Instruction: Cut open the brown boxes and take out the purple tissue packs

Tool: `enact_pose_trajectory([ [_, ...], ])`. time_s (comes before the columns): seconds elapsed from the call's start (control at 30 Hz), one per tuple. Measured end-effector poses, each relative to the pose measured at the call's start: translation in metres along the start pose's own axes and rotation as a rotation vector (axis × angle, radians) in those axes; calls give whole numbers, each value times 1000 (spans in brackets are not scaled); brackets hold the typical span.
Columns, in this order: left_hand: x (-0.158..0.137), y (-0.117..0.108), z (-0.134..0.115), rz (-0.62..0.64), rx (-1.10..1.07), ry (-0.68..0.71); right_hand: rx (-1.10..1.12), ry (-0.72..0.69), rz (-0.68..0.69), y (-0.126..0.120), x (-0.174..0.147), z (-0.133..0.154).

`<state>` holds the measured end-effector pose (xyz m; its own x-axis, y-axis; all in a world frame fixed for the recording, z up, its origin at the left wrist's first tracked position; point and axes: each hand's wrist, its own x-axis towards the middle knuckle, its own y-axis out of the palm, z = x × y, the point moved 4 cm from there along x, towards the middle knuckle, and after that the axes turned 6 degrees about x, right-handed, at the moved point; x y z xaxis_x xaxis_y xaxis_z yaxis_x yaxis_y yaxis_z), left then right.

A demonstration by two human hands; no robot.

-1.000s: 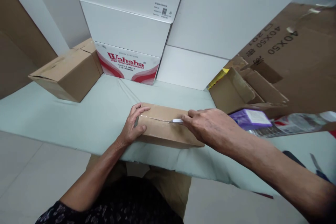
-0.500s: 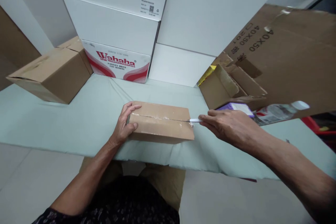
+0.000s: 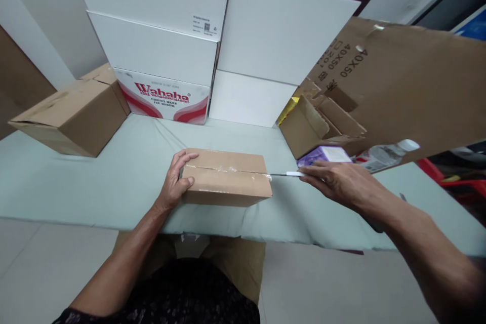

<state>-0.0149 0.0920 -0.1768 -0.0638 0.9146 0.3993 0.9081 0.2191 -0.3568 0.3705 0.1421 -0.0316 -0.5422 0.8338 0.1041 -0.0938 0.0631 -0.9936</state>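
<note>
On cloth, your half-open left hand holds the box; your right fist draws the knife off the likely-slit seam.

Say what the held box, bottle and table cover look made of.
Box: matte cardboard, judging by its brown flaps and crisp folds. Bottle: probably clear, smooth plastic, being see-through. Table cover: likely matte fabric, given its soft wrinkles.

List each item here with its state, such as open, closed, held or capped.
Small carton: top flaps down
Left hand: gripping small carton's left end
Right hand: holding knife
Knife: blade exposed
Left carton: flaps down
Right carton: open
Bottle: capped
Purple pack: partly hidden, cannot tell
</note>
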Motion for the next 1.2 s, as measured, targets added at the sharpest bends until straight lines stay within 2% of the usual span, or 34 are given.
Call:
enact_pose_trajectory([
  [0.1, 0, 0, 3, -27, -23, -6, 17, 172, 85, 14, -22, -27],
  [0.2, -2, 2, 2, -54, -67, -5, 64, 394, 79, 42, -42, -35],
  [0.4, -14, 2, -5, -146, -135, -63, 88, 509, 62, 125, -42, 2],
  [0.53, -30, -6, -16, -209, -25, -59, 86, 493, 37, 148, -31, 14],
  [0.63, -42, -13, -24, -218, 77, -51, 138, 474, -2, 144, -31, 12],
  [0.7, -47, -16, -29, -225, 100, -51, 317, 440, -110, 131, -33, 14],
  [0.8, -49, -16, -34, -238, 83, -48, 649, 301, -330, 102, -34, 30],
  [0.87, -48, -13, -38, -249, 40, -23, 716, 166, -423, 84, -31, 50],
  [0.97, -47, -10, -43, -257, -6, 66, 627, -49, -502, 67, -29, 84],
  [1.07, -48, -9, -46, -233, -1, 153, 395, -230, -598, 64, -35, 112],
  [1.2, -54, -9, -45, -168, 30, 183, 144, -328, -684, 72, -51, 128],
])
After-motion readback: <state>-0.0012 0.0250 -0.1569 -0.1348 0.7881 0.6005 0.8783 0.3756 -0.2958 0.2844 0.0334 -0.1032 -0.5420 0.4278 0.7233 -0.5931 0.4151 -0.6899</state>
